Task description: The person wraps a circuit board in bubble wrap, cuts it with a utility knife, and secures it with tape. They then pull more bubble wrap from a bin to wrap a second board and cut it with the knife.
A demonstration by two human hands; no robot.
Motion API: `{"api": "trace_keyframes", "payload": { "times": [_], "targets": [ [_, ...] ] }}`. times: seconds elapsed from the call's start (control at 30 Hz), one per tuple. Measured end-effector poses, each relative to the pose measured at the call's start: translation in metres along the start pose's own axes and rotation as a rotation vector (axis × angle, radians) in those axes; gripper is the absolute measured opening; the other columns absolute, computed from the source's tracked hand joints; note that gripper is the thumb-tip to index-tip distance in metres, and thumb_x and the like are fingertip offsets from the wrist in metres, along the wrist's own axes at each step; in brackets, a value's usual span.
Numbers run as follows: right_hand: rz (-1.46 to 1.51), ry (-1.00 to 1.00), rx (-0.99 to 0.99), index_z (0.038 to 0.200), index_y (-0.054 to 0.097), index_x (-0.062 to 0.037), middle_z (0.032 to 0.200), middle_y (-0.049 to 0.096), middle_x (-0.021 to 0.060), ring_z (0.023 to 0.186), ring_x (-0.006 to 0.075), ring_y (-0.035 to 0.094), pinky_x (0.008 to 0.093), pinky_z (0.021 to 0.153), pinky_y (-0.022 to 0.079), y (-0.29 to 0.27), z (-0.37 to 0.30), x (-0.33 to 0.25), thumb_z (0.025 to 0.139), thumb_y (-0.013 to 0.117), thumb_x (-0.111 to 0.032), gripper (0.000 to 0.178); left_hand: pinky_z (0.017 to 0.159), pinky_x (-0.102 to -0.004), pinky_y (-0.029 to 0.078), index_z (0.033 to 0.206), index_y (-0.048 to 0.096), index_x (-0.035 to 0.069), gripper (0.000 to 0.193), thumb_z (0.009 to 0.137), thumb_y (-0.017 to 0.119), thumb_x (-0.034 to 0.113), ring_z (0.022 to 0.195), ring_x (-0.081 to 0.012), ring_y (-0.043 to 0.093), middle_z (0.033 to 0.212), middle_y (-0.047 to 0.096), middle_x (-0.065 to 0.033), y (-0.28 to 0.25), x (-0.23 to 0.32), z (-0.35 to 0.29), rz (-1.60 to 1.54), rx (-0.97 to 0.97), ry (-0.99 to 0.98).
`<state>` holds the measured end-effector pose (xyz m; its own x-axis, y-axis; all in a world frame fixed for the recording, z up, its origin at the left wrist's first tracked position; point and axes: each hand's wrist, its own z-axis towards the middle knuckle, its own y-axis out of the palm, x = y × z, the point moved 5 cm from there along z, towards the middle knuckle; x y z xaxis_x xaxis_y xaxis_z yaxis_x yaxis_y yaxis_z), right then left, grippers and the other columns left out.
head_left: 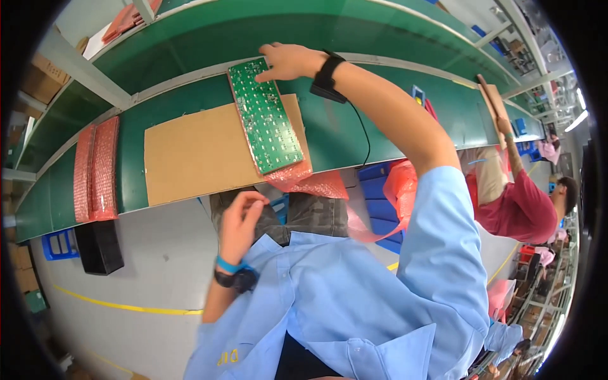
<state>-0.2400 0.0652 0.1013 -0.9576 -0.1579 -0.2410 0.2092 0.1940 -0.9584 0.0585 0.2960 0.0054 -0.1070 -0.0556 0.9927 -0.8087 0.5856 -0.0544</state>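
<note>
A long green circuit board (266,117) dotted with small components lies at a slant across the bench. My right hand (282,61) grips its far end, thumb on the top face and fingers over the far edge. Beneath the board are a flat brown cardboard sheet (190,152) and pink bubble wrap (297,177), which hangs over the bench's near edge. My left hand (237,221) is off the bench, in front of my lap and below the board's near end. Its fingers are loosely curled toward the thumb, with nothing visible in them.
Two pink bubble-wrapped packs (96,168) lie at the left of the green bench (329,133). A dark cable (366,136) runs from my right wristband. Blue crates (380,196) and pink wrap stand right of my legs. Farther right, a person in a red shirt (519,206) handles a brown board.
</note>
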Motion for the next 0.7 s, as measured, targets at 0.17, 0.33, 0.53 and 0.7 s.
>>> {"api": "trace_keyframes", "payload": {
  "times": [0.17, 0.33, 0.53, 0.7],
  "targets": [
    [-0.044, -0.171, -0.102, 0.152, 0.058, 0.0016, 0.151, 0.062, 0.0266, 0.14, 0.0416, 0.061, 0.0466, 0.113, 0.052, 0.015, 0.037, -0.018, 0.088, 0.083, -0.062, 0.094, 0.103, -0.0299, 0.051, 0.134, 0.068, -0.001, 0.031, 0.11, 0.067, 0.019, 0.119, -0.0129, 0.067, 0.133, 0.074, -0.0073, 0.058, -0.046, 0.016, -0.574, 0.257, -0.065],
    [0.108, -0.185, -0.173, 0.153, 0.058, 0.0015, 0.147, 0.066, 0.0233, 0.137, 0.0378, 0.064, 0.0448, 0.112, 0.053, 0.018, 0.059, -0.005, 0.078, 0.092, -0.06, 0.103, 0.102, -0.0278, 0.05, 0.13, 0.07, -0.003, 0.03, 0.111, 0.067, 0.021, 0.113, -0.0111, 0.067, 0.126, 0.075, -0.0037, 0.053, -0.061, 0.024, -0.536, 0.165, -0.146],
    [0.13, -0.136, -0.325, 0.147, 0.062, 0.0022, 0.141, 0.07, 0.0195, 0.127, 0.034, 0.069, 0.042, 0.11, 0.053, 0.017, 0.074, -0.005, 0.066, 0.1, -0.059, 0.108, 0.092, -0.0248, 0.05, 0.117, 0.077, 0.0, 0.027, 0.113, 0.066, 0.024, 0.1, -0.0063, 0.065, 0.109, 0.076, 0.0024, 0.054, -0.047, 0.008, -0.558, 0.109, -0.214],
    [0.087, -0.072, -0.401, 0.131, 0.075, 0.0, 0.132, 0.077, 0.0154, 0.12, 0.032, 0.073, 0.0448, 0.103, 0.055, 0.009, 0.075, -0.001, 0.062, 0.1, -0.06, 0.095, 0.086, -0.0237, 0.05, 0.113, 0.079, 0.001, 0.033, 0.116, 0.061, 0.028, 0.092, -0.0052, 0.064, 0.103, 0.077, 0.0025, 0.058, -0.019, 0.019, -0.678, 0.226, -0.19]
  ]
}}
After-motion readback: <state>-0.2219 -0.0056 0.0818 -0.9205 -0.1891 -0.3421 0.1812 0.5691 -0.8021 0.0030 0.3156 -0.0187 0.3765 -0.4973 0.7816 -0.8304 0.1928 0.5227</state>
